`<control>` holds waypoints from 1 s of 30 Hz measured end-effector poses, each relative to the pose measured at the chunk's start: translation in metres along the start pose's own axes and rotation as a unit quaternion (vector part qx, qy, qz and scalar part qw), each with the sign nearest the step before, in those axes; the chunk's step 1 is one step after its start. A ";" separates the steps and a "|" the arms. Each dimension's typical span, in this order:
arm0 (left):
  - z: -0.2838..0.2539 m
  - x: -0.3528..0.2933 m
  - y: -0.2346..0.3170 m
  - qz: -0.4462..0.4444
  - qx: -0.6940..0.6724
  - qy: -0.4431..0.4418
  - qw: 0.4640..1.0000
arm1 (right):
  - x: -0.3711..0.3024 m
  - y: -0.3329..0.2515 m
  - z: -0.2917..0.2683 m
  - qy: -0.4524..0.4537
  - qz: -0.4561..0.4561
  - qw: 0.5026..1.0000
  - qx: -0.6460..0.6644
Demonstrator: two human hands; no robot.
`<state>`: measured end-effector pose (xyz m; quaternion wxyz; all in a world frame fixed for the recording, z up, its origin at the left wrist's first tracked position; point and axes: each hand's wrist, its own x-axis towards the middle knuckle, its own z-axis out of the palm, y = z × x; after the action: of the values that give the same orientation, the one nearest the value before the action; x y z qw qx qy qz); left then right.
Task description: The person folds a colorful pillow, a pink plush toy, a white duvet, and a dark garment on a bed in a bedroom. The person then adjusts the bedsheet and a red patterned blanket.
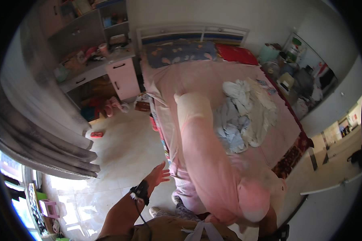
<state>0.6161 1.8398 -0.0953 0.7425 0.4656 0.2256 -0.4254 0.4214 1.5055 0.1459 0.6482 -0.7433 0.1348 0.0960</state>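
Observation:
My left hand (159, 176) is held out over the floor beside the bed, fingers spread and nothing in it; a black band circles that wrist. A long, soft pink thing (205, 156) with a cream far end stretches from my body over the bed. It looks like a stuffed toy or bolster, but I cannot make out its exact kind. My right arm (270, 223) passes behind its rounded near end, which hides the right hand and its fingers. On the pink bed sheet (197, 76) lies a crumpled heap of white and pale grey cloth (245, 114).
A patterned grey pillow (181, 54) and a red pillow (237, 54) lie at the headboard. On the left stand a cluttered desk (122, 78) and grey curtains (36, 136). Bags and containers (297, 80) crowd the bed's far right. A small red object (96, 135) is on the floor.

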 end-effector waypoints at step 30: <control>0.064 -0.208 -0.034 0.331 0.147 -0.011 0.932 | 0.214 -0.071 0.155 -0.214 -0.247 0.933 -0.148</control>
<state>0.4723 1.8640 0.0691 0.7669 0.6133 -0.0142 -0.1888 0.6515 1.6512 0.1222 0.5479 -0.8023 -0.2110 0.1083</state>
